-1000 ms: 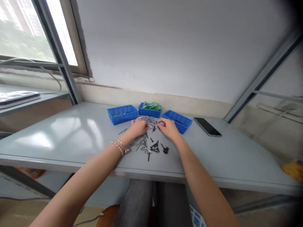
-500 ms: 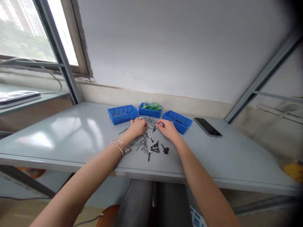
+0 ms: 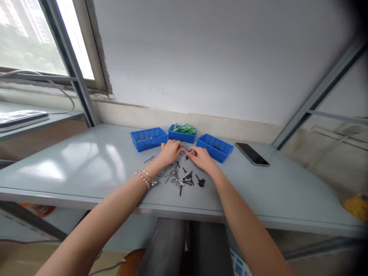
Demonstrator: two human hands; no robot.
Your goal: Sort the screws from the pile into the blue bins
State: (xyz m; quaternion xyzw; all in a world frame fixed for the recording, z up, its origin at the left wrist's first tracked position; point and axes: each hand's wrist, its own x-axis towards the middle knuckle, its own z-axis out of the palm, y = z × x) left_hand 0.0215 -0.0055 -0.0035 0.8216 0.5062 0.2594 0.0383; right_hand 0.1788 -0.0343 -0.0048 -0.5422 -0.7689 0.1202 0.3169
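Now, left hand (image 3: 170,152) and right hand (image 3: 202,158) closer together, fingers (image 3: 190,152) curled at silver nails (image 3: 184,146), grip unclear

This looks like a plain indoor workroom, set up as a small parts workstation. A grey worktop (image 3: 86,182) runs along a bare white wall (image 3: 201,57) beneath a window (image 3: 34,38), with a metal frame (image 3: 322,92) at its right. Blue parts bins (image 3: 148,139) and loose screws (image 3: 175,176) sit on the worktop, and a phone (image 3: 252,154) lies nearby, which gives the spot a workshop feel.
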